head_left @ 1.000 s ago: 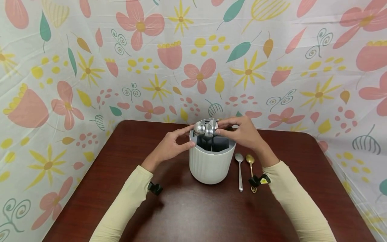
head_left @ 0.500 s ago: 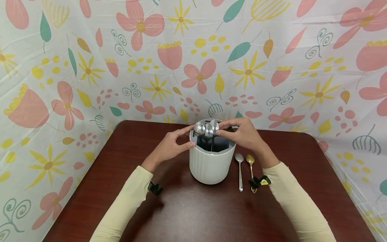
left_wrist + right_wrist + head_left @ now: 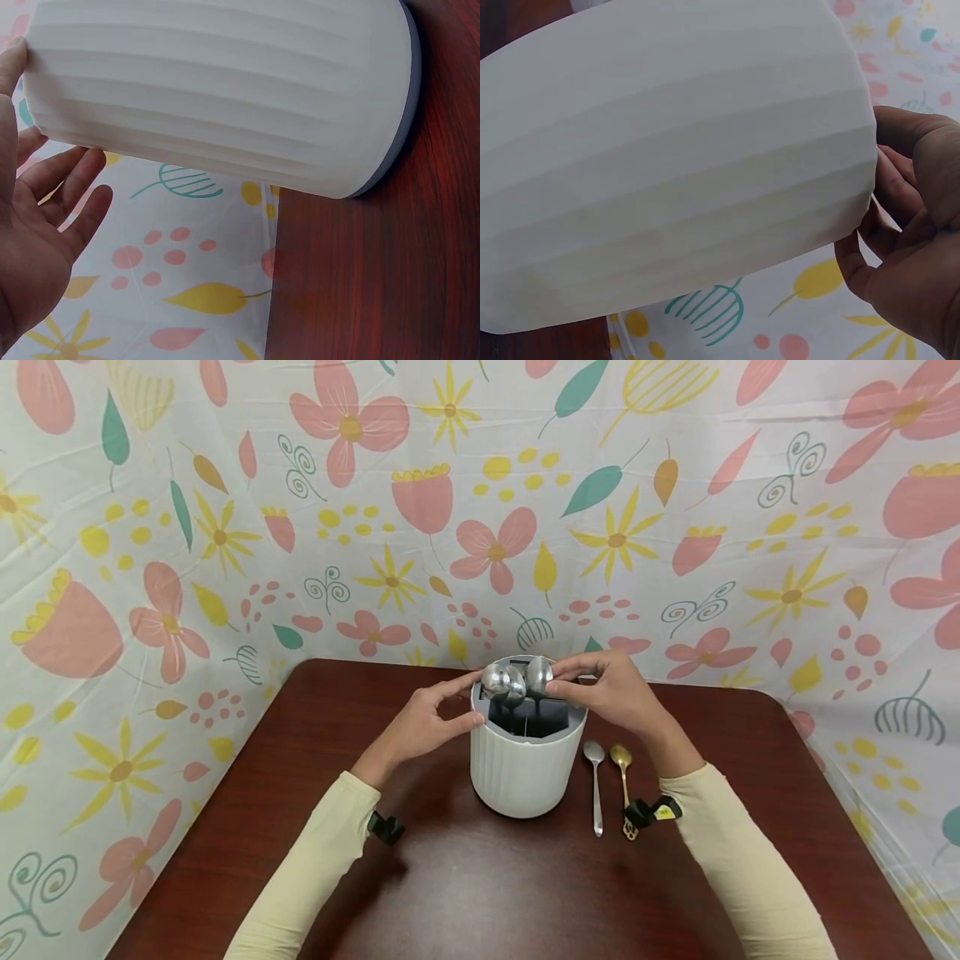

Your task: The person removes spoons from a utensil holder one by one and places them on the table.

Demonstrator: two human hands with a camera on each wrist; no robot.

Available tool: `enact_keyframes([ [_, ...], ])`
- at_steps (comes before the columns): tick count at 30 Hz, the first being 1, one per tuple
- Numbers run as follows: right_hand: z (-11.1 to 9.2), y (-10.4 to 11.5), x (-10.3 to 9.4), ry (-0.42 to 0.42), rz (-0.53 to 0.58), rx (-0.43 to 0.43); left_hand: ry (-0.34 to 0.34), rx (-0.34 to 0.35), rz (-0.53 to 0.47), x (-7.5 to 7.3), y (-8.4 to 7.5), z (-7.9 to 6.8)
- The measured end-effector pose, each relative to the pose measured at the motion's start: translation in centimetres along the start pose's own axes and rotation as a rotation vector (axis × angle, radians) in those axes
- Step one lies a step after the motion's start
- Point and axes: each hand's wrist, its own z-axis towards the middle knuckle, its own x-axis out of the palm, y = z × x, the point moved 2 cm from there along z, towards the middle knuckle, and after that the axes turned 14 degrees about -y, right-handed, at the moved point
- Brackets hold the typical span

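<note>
In the head view, a white ribbed utensil holder point(image 3: 520, 781) with dark compartments stands upright on the table. My right hand point(image 3: 611, 689) pinches a silver spoon point(image 3: 537, 676) near its bowl, above the holder's opening. Two more silver spoons, a left one point(image 3: 495, 678) and a middle one point(image 3: 514, 685), stand bowl-up at the back left of the holder; their handles are hidden inside. My left hand point(image 3: 426, 720) rests against the holder's left rim, thumb in front and fingers farther back. In the left wrist view its fingers point(image 3: 84, 180) lie loosely along the ribbed wall.
Right of the holder, a silver spoon point(image 3: 596, 785) and a gold spoon point(image 3: 623, 768) with an ornate handle end lie on the dark red wooden table point(image 3: 480, 893). A flower-patterned curtain point(image 3: 480, 527) hangs behind the table and along its sides.
My right hand has shifted slightly right with its spoon, which now stands apart from the other two. The middle spoon has turned a little. My left hand has stayed in place.
</note>
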Motion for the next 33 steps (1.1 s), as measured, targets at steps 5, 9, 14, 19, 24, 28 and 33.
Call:
enact_keyframes([
  [5, -0.08, 0.03, -0.33, 0.013, 0.033, 0.014, 0.0, -0.002, 0.001, -0.01, -0.03, -0.01],
  [9, -0.03, -0.2, -0.51, 0.012, 0.066, 0.024, 0.003, -0.004, -0.004, -0.01, -0.01, 0.0],
  [14, 0.04, -0.31, -0.57, 0.006, 0.097, 0.016, 0.006, -0.006, -0.005, 0.02, 0.07, 0.0],
  [19, 0.05, -0.26, -0.68, -0.016, 0.14, 0.019, 0.011, -0.003, -0.011, 0.0, 0.04, 0.0],
  [24, 0.05, -0.18, -0.81, -0.032, 0.187, 0.007, 0.01, -0.001, -0.009, 0.01, 0.06, -0.01],
  [28, 0.07, -0.17, -0.84, -0.037, 0.21, 0.005, 0.008, 0.0, -0.018, 0.08, 0.14, 0.0],
  [33, 0.15, 0.25, -0.95, -0.051, 0.242, -0.006, 0.01, 0.001, -0.035, 0.04, 0.1, 0.0],
])
